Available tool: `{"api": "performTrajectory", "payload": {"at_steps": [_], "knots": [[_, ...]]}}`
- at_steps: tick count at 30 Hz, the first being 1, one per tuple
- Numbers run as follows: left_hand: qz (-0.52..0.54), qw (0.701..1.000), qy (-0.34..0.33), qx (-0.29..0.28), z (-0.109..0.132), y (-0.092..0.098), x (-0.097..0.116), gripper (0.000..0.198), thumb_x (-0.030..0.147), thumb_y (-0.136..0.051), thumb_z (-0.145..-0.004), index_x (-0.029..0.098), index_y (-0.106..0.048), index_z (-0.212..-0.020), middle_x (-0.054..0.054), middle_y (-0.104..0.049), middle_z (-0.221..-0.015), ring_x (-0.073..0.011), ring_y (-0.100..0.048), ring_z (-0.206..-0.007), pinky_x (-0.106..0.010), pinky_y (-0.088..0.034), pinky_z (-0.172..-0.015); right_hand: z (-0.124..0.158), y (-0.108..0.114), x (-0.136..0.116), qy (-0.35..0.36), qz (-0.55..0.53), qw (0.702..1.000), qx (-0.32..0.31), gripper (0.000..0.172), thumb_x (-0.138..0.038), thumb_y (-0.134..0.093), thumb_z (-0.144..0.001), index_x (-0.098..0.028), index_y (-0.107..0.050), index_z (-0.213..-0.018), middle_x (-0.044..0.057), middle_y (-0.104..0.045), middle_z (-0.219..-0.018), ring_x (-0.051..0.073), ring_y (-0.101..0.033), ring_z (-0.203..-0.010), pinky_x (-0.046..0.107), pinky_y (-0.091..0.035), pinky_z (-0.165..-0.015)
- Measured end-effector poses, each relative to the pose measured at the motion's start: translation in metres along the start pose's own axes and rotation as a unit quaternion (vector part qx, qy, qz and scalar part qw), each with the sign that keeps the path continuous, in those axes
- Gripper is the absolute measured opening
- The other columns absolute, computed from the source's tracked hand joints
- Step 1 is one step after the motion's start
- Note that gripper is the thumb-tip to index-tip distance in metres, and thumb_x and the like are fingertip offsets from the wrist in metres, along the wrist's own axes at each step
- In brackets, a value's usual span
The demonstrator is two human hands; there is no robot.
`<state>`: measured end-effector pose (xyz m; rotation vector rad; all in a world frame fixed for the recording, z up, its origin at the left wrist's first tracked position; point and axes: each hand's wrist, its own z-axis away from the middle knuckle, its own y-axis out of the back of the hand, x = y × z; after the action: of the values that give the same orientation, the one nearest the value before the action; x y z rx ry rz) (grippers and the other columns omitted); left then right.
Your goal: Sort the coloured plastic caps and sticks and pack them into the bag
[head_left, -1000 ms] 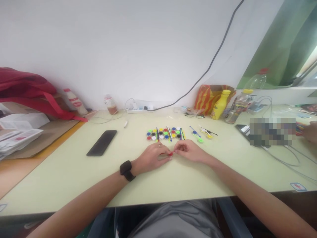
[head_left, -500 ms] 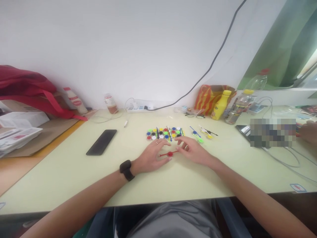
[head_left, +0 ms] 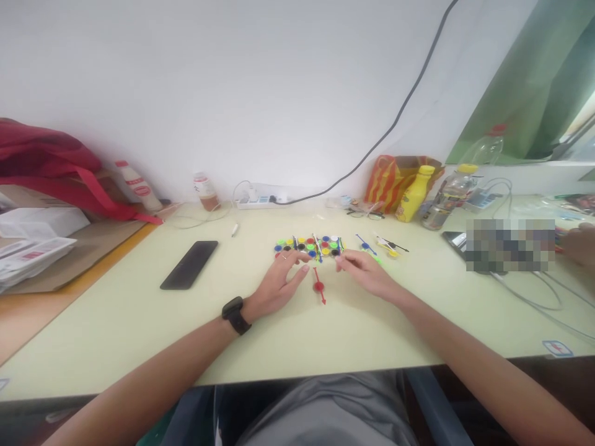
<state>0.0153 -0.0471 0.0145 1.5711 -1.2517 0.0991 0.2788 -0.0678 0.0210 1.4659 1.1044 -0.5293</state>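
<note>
A red arrow spinner (head_left: 318, 287) with a round disc at its middle lies on the table, its arrowhead toward me. My left hand (head_left: 276, 282), with a ring and a black watch, is to its left, thumb and fingers apart and holding nothing. Beyond the spinner my right hand (head_left: 369, 272) has its fingertips pinched together; whether anything is between them is hidden. Just past both hands sits a block of coloured discs (head_left: 309, 241) with several thin arrows lying across it. Near the right hand lie a blue arrow spinner (head_left: 366, 246) and a yellow disc (head_left: 393, 254) with a black arrow.
A black phone (head_left: 189, 265) lies on the left. At the back are a power strip (head_left: 255, 202), glasses (head_left: 365, 214), a yellow bottle (head_left: 415, 195) and a clear bottle (head_left: 449, 198). Another person's hand (head_left: 579, 244) shows at the far right, near cables.
The red arrow spinner has turned from lying crosswise to pointing toward me. My hands have drawn apart from it, and the right fingers have closed together.
</note>
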Motion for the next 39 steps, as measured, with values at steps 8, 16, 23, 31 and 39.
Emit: {"api": "performTrajectory", "payload": {"at_steps": [8,16,23,31,39], "knots": [[0.021,0.992,-0.038,-0.120,0.000,0.007,0.011,0.026,0.043,-0.053,-0.104,0.027,-0.069,-0.117,-0.004,-0.073,-0.116,-0.0241,-0.063,-0.108,-0.042,-0.050,-0.099,0.005,-0.012,0.007,0.058,0.059,0.996,-0.030,0.028,-0.041,-0.054,-0.101,-0.021,-0.068,-0.115,0.003,-0.062,-0.085,0.017,-0.052,-0.070,0.031,-0.043,-0.064],[0.021,0.992,-0.039,-0.117,0.002,0.008,0.012,0.031,0.045,-0.055,-0.103,0.029,-0.066,-0.128,-0.006,-0.070,-0.125,-0.0254,-0.063,-0.115,-0.044,-0.049,-0.105,0.006,-0.010,0.010,0.068,0.083,0.993,-0.046,0.040,-0.042,-0.050,-0.103,-0.023,-0.063,-0.136,0.006,-0.065,-0.096,0.019,-0.055,-0.078,0.032,-0.045,-0.069],[0.007,0.999,-0.016,-0.035,0.000,0.005,0.006,0.030,0.041,-0.044,-0.109,0.026,-0.064,-0.125,-0.006,-0.068,-0.129,-0.0249,-0.058,-0.121,-0.044,-0.044,-0.109,0.002,-0.010,0.004,0.026,0.033,0.999,0.006,0.062,-0.059,-0.042,-0.105,-0.020,-0.046,-0.056,0.002,-0.046,-0.073,0.015,-0.048,-0.064,0.032,-0.042,-0.065],[-0.001,0.999,-0.025,-0.020,0.000,0.005,0.005,0.031,0.042,-0.042,-0.109,0.026,-0.065,-0.123,-0.006,-0.068,-0.127,-0.0245,-0.056,-0.121,-0.043,-0.042,-0.110,0.001,-0.003,0.005,0.058,0.094,0.994,0.012,0.057,-0.059,-0.041,-0.105,-0.020,-0.054,-0.064,0.003,-0.052,-0.074,0.017,-0.052,-0.067,0.032,-0.041,-0.065],[0.003,0.996,-0.067,-0.055,-0.001,0.007,-0.008,0.066,0.071,-0.024,-0.102,0.028,-0.060,-0.137,-0.011,-0.063,-0.136,-0.0304,-0.052,-0.123,-0.047,-0.039,-0.111,0.005,0.019,0.003,0.095,0.152,0.979,-0.101,0.041,-0.051,-0.039,-0.107,-0.023,-0.066,-0.098,0.006,-0.068,-0.091,0.021,-0.059,-0.081,0.033,-0.043,-0.076]]}}
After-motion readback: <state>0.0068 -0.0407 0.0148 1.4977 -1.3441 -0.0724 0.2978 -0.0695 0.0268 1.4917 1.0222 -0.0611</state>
